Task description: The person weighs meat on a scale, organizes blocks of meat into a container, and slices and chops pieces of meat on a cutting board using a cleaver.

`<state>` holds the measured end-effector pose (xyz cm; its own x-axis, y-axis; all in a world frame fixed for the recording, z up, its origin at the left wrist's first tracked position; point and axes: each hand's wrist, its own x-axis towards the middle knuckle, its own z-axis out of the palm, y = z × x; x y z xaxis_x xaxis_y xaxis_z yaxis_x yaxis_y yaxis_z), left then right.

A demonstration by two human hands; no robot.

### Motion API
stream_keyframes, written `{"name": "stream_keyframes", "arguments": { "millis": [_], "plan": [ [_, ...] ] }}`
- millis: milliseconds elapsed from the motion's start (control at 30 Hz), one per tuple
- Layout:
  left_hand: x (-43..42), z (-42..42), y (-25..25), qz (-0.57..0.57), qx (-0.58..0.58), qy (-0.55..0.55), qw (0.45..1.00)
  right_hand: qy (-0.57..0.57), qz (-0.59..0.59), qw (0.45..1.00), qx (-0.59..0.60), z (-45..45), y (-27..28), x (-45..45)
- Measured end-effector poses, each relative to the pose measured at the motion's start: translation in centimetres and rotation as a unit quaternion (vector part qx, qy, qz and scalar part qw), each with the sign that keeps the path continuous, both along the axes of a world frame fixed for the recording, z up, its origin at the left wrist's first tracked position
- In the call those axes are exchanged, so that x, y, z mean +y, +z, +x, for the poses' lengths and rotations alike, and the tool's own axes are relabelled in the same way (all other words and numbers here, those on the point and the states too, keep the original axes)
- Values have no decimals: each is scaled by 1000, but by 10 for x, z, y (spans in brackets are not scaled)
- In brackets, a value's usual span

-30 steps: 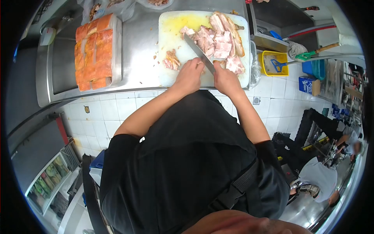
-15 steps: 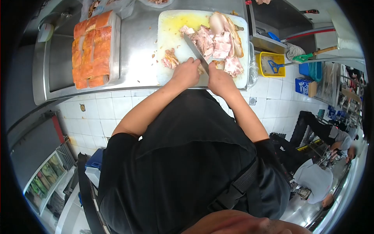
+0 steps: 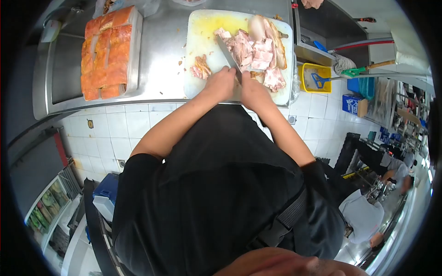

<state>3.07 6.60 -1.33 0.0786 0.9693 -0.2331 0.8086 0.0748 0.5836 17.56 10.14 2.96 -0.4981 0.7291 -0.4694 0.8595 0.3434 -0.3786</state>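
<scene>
My right hand (image 3: 254,93) is closed around the handle of a knife (image 3: 229,56), whose long blade slants up and left over a white cutting board (image 3: 197,43). Close on the blade's left side, my left hand (image 3: 221,84) is curled, its fingertips on a small piece of meat, mostly hidden between the hands. Chopped pale meat (image 3: 244,48) lies just right of the blade. Farther right on the board is a larger slab with browned skin (image 3: 277,41). A small heap of browned scraps (image 3: 200,67) sits left of the knife.
A metal tray (image 3: 133,55) of orange-brown roasted blocks (image 3: 108,55) stands on the steel counter (image 3: 161,60) to the left. Plastic bags lie at the back. Beyond the counter's right end is a yellow bucket (image 3: 328,71). Other people (image 3: 363,214) work at lower right.
My right hand and the knife handle have come slightly left, closer to my left hand. The whole view has shifted a little. The meat on the board looks the same.
</scene>
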Motion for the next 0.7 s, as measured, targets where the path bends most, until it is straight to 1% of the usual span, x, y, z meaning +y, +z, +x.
{"name": "stream_keyframes", "arguments": {
  "millis": [33, 100, 233, 267, 300, 333, 400, 467, 500, 533, 633, 700],
  "plan": [
    [-1, 0, 1, 1, -2, -2, 1000, -6, 17, 999, 31, -4, -4, 1],
    [0, 0, 2, 7, -17, 6, 1000, -1, 21, 1000, 22, -6, -5, 13],
    [1, -2, -3, 27, -18, 20, 999, 3, 26, 1000, -4, -4, 13, 6],
    [-1, -2, -2, 20, -19, 11, 1000, -8, 21, 999, 33, -8, -8, 3],
    [-1, -1, 0, 14, -20, 2, 1000, -11, 19, 999, 30, -6, -14, 4],
    [-2, -1, -3, 21, -27, 7, 999, -7, 22, 999, 34, -9, -12, 9],
    [-7, 1, -7, 29, -36, 16, 999, -12, 12, 999, 27, -14, 9, 11],
    [1, -4, -8, 50, -40, 27, 998, -19, 14, 999, 28, -14, 1, 7],
    [-1, -5, -9, 51, -43, 13, 998, -31, 8, 999, 23, -11, -4, 1],
    [-3, -3, -11, 50, -49, -1, 998, -33, 30, 998, 37, -12, -10, -1],
    [-7, -6, -21, 65, -67, 11, 996, 5, 46, 998, 37, -8, -15, 16],
    [-13, -12, -7, 73, -86, 29, 993, 9, 62, 997, 52, -7, 9, 24]
  ]
}}
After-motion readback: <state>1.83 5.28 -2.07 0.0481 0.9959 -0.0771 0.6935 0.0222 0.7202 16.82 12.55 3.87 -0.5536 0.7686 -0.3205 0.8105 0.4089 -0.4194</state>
